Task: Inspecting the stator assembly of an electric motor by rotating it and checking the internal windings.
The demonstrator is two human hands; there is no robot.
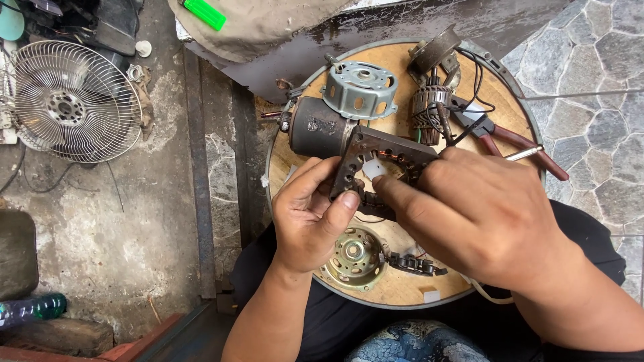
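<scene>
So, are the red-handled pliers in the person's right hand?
No, the red-handled pliers lie on the round wooden board, while the right hand holds the square motor stator.

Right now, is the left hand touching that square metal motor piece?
Touching. The head view shows the left hand with its thumb pressed against the square motor core's lower edge.

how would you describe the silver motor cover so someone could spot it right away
Start at the round wooden board on the person's lap. Near its far edge, beyond both hands, the silver motor cover sits beside a dark motor body. It is the only pale, shiny domed cap with holes; the brass-coloured cover lies nearer the person.
</scene>
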